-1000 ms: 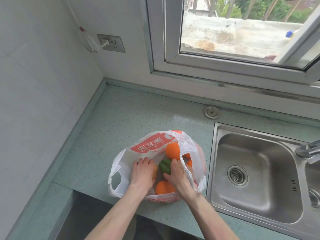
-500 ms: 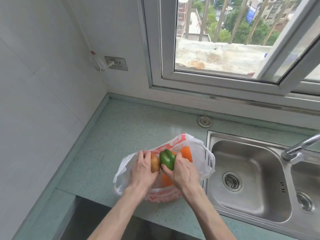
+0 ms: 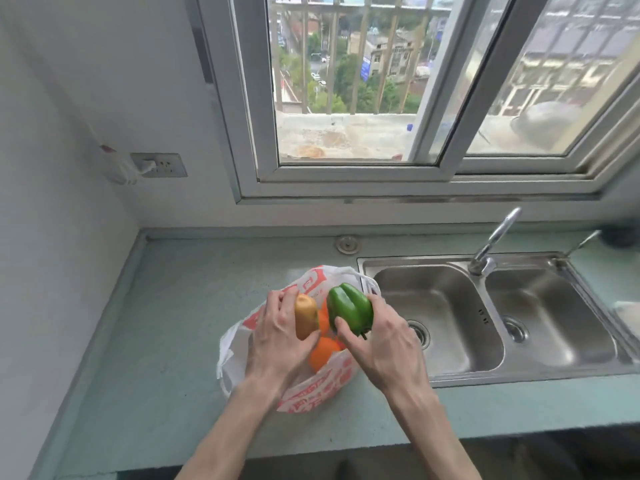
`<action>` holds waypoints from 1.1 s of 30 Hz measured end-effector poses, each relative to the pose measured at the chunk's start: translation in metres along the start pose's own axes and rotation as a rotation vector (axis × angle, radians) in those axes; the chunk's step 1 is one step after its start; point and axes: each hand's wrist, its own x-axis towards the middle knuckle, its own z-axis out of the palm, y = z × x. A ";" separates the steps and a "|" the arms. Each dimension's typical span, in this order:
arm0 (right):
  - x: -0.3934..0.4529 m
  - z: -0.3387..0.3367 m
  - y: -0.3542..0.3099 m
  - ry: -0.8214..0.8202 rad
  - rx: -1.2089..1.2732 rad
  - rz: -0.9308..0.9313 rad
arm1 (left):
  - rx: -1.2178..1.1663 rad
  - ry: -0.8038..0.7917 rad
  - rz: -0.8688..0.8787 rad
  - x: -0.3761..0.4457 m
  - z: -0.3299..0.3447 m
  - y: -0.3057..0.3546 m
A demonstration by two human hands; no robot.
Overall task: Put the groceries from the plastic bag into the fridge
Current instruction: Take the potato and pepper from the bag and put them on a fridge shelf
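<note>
Both hands lifted higher, one potato [image 3: 305, 320], one green pepper [image 3: 349, 308]

plastic bag [image 3: 313, 393]: white with red print, slumped open just left of the sink [image 3: 433, 271] | your green pepper [image 3: 349, 308] and brownish potato [image 3: 305, 320]: held above the bag | oranges [image 3: 323, 353]: inside it

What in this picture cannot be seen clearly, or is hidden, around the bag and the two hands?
- Head view: the plastic bag contents. Only an orange shows; the left hand, the right hand and the bag wall hide the rest, so the count is unknown.
- The potato side under the left fingers.
- The green pepper stem end, partly behind the right thumb.
- The fridge: nowhere in frame.
- The dark object at the right edge: cut off, blurred.
</note>
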 end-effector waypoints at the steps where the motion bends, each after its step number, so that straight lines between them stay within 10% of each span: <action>1: -0.006 -0.006 0.000 0.037 0.011 0.016 | -0.021 0.004 0.021 -0.001 -0.004 0.000; 33: -0.278 -0.190 0.166 0.690 0.051 0.699 | -0.315 -0.382 0.789 -0.146 0.042 0.273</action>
